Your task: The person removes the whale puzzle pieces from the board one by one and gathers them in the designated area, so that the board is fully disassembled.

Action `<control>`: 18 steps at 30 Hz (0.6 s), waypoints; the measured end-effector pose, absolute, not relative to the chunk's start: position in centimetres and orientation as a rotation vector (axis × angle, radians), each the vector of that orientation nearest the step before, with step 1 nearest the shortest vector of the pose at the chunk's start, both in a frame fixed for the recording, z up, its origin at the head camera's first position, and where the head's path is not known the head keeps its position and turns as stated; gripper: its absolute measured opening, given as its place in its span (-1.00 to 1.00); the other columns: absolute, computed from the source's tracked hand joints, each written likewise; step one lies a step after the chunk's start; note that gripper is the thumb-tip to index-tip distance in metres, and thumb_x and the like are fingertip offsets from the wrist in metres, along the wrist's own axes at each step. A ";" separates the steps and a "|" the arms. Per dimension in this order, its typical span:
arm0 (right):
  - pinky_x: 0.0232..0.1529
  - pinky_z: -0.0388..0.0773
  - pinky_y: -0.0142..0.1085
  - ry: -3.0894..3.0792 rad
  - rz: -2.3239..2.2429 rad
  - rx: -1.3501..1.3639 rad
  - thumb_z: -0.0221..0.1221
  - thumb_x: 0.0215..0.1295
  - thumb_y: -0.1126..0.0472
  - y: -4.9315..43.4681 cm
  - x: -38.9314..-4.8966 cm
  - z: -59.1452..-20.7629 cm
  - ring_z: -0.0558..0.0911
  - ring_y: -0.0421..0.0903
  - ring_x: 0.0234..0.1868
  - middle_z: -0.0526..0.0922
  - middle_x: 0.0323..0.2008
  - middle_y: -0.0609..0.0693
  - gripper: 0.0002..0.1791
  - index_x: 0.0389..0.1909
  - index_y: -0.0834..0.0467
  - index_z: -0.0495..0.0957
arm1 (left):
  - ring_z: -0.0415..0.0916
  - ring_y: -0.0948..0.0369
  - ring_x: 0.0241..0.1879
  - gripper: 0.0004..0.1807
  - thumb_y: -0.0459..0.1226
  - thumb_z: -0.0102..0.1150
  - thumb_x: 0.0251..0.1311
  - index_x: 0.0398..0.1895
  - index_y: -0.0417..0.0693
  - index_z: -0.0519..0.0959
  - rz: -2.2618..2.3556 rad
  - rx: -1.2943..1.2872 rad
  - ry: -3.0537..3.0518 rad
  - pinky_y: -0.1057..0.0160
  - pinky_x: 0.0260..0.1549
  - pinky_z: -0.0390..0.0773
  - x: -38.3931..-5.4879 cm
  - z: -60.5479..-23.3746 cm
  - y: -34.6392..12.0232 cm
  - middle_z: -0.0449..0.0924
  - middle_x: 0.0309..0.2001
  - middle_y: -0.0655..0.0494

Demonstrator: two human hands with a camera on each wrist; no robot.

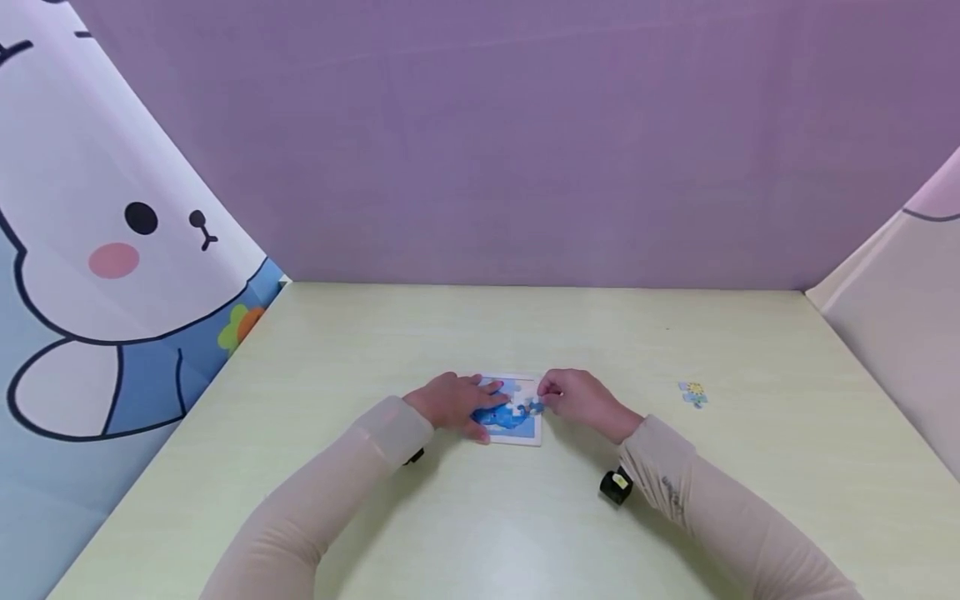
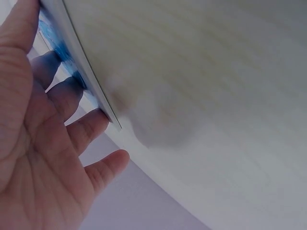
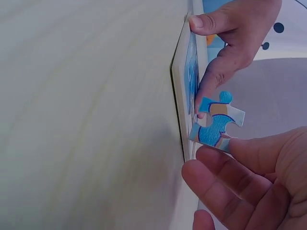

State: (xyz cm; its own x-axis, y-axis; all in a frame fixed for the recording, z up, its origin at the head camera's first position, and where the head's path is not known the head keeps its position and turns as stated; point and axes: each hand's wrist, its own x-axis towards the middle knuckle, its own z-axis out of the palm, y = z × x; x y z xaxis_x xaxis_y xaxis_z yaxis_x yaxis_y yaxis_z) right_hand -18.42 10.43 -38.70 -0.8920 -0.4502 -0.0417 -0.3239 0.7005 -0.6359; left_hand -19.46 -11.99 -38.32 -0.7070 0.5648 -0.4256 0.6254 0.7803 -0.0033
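Observation:
A jigsaw puzzle board (image 1: 517, 439) with a blue picture and a pale frame lies flat on the table. My left hand (image 1: 453, 402) rests over its left side with the fingers spread; in the left wrist view several fingertips (image 2: 98, 118) touch the board's edge. At the board's right side my right hand (image 1: 585, 402) pinches a blue and tan puzzle piece (image 3: 219, 120) between thumb and fingers. The piece stands tilted up over the right part of the board in the right wrist view. Part of the picture is hidden under my left hand.
On the pale wooden table (image 1: 480, 533), to the right of my right hand, lie puzzle pieces (image 1: 694, 393) with a yellow and blue print. A purple cloth wall (image 1: 525, 167) rises at the table's back edge. Printed cartoon cloth (image 1: 112, 317) hangs at the left.

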 end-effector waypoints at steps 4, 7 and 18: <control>-0.37 0.49 -0.33 2.722 -0.951 -0.653 0.15 0.25 0.44 11.0 -18.5 -38.7 0.50 -0.17 -0.45 0.64 -0.37 0.00 -0.92 -0.34 0.25 0.58 | -0.01 0.07 0.45 -0.19 0.18 0.16 0.17 0.47 0.33 0.14 -0.196 0.890 2.568 -0.02 0.26 0.22 -19.4 -38.2 -12.2 0.00 0.49 0.25; -0.33 0.50 -0.30 2.731 -0.944 -0.662 0.14 0.24 0.45 11.5 -18.5 -38.6 0.53 -0.16 -0.42 0.65 -0.37 0.01 -0.91 -0.33 0.25 0.59 | -0.01 0.06 0.45 -0.20 0.17 0.16 0.17 0.47 0.32 0.15 -0.189 0.890 2.565 -0.03 0.26 0.22 -19.3 -38.1 -12.3 0.00 0.49 0.24; 0.01 0.50 -0.03 2.737 -0.938 -0.721 -0.03 0.22 0.58 13.0 -18.2 -38.7 0.59 0.12 -0.07 0.67 -0.19 0.18 -0.72 -0.23 0.35 0.63 | 0.00 0.05 0.44 -0.20 0.17 0.14 0.19 0.48 0.29 0.14 -0.203 0.924 2.559 -0.01 0.24 0.24 -19.3 -38.2 -12.1 0.02 0.49 0.21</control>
